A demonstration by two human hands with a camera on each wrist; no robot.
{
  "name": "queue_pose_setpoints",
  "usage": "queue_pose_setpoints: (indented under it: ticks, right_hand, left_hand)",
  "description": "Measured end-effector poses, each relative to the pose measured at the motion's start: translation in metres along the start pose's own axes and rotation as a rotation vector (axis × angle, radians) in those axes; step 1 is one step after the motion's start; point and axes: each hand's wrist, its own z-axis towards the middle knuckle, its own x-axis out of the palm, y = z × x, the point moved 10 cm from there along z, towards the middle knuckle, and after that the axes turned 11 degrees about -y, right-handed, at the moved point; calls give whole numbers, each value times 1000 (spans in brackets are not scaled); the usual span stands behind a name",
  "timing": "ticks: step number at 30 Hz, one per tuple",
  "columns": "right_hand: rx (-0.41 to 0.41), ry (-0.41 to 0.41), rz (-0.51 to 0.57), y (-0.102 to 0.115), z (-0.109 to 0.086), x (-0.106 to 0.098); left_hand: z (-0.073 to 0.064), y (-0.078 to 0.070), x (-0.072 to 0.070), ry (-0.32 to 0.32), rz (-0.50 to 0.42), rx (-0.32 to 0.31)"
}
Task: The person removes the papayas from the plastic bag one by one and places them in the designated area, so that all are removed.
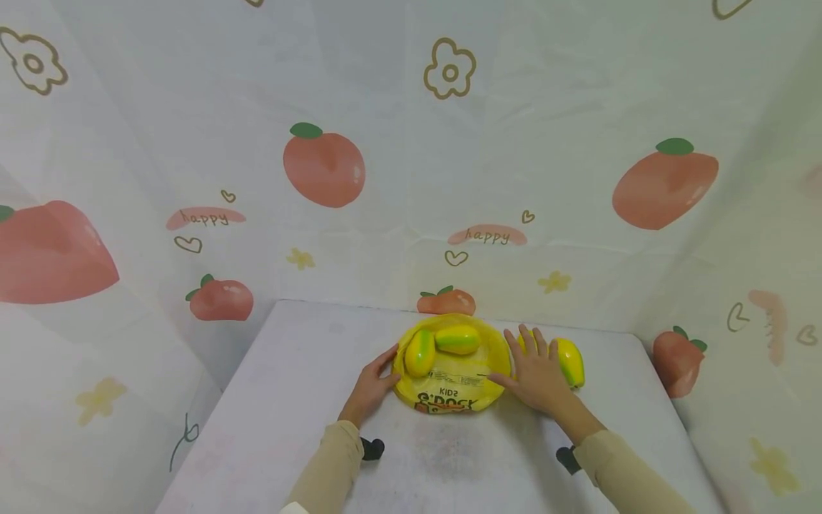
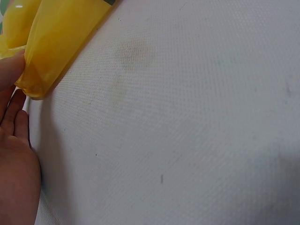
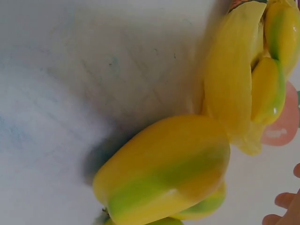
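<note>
A yellow plastic bag [image 1: 491,357] with printing lies on the table, its mouth spread wide. Inside rest two glossy yellow-and-green fruits, shaped like papayas: one upright [image 1: 420,353] and one lying crosswise [image 1: 458,339]. My left hand [image 1: 372,382] pinches the bag's left edge, thumb over the plastic [image 2: 61,42] and fingers beneath. Fingers spread, my right hand [image 1: 536,373] hovers beside the bag's right edge; whether it touches anything I cannot tell. Partly behind it lies another such fruit [image 1: 570,363]. The right wrist view shows this large fruit [image 3: 164,168] overlapping more yellow-green fruit [image 3: 206,204].
The white table [image 1: 282,378] meets a pale cloth backdrop [image 1: 385,250] printed with red fruit, flowers and hearts. It rises behind the bag and along both sides. Dark wrist pieces [image 1: 372,449] show near each sleeve.
</note>
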Motion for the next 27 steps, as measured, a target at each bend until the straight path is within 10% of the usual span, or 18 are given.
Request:
queue_pose_setpoints:
  ticks: [27]
  right_hand:
    - [-83,77,42,35,32,17]
  left_hand:
    - [0,-1,-1,1,-16,-8]
